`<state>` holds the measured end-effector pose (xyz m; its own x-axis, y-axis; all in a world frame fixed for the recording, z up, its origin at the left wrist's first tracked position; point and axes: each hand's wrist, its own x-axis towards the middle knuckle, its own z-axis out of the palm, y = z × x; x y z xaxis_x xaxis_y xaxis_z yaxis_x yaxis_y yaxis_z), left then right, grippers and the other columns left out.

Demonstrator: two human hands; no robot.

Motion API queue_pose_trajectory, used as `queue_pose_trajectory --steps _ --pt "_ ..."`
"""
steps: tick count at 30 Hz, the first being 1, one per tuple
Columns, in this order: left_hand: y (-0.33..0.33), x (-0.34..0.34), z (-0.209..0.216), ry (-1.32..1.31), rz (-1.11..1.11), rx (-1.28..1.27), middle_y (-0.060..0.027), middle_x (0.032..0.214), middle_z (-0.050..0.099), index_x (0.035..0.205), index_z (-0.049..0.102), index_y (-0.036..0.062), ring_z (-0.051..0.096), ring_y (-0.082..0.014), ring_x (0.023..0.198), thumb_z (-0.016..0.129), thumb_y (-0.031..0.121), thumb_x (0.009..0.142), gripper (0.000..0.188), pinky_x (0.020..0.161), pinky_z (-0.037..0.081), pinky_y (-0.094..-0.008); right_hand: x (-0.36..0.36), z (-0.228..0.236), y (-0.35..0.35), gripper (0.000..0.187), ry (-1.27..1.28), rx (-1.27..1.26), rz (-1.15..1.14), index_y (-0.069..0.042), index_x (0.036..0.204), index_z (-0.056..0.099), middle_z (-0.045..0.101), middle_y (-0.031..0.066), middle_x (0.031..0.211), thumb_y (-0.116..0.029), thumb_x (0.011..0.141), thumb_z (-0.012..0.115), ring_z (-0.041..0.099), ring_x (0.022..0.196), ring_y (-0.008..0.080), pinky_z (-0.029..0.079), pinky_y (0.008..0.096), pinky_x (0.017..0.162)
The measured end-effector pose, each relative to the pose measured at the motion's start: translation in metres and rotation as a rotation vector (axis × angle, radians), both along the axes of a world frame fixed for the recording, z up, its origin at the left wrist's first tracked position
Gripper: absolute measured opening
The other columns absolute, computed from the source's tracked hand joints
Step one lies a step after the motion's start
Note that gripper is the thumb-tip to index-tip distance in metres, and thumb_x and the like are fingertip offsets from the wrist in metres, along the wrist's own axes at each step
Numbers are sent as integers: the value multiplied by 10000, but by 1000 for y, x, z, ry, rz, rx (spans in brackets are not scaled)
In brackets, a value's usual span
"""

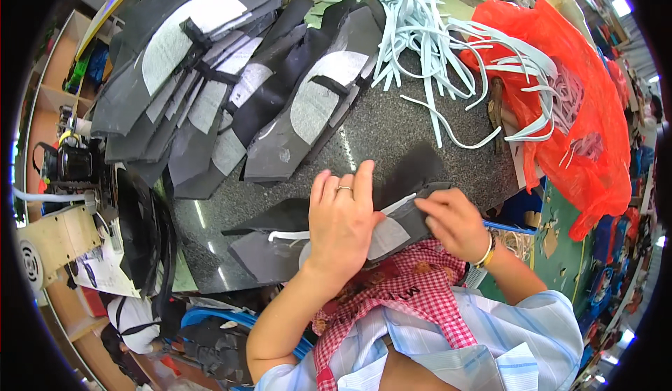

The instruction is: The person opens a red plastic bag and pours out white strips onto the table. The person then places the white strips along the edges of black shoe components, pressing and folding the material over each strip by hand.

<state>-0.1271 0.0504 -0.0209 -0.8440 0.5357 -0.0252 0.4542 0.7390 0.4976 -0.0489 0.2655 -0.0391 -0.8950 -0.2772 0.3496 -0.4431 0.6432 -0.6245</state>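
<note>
A dark grey cut sheet piece [262, 258] with a pale grey patch [388, 240] lies at the table's near edge. Along it runs a narrow white strip [287, 235], its middle hidden under my left hand [341, 216]. That hand rests on the piece with fingers stretched upward and a ring on one finger. At the piece's right end, my right hand [453, 221] has its fingers bent together at the strip's tip. A thin black flap [413, 170] stands up behind the piece.
Stacked dark grey pieces with pale patches [308, 104] fill the back left. At the back right lie a heap of loose pale strips [427, 34] and a red plastic bag [588, 132] with more strips. A sewing machine-like device [70, 160] stands at far left.
</note>
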Motion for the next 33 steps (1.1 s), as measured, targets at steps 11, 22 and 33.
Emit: queue_pose_trajectory --steps 11,22,33 --pt "-1 37 -13 454 -329 -82 -114 1019 680 1024 717 1 634 -250 967 607 98 772 291 899 462 -405 -15 16 13 418 -772 -206 -229 -7 1268 569 608 143 940 -305 976 534 625 945 258 502 358 807" --pt "1 43 -27 591 -363 -161 -162 1037 688 1110 695 8 644 -249 909 562 157 783 384 938 462 -407 -45 37 25 541 111 627 208 -182 1302 609 566 146 1074 -101 767 629 582 969 282 468 376 854" --pt "-86 51 6 476 -217 -168 -88 1145 632 1082 677 44 614 -263 1052 648 510 844 524 955 455 -438 -33 4 -15 620 -161 330 448 -218 1332 603 513 70 1051 -194 730 749 501 958 245 447 356 831"
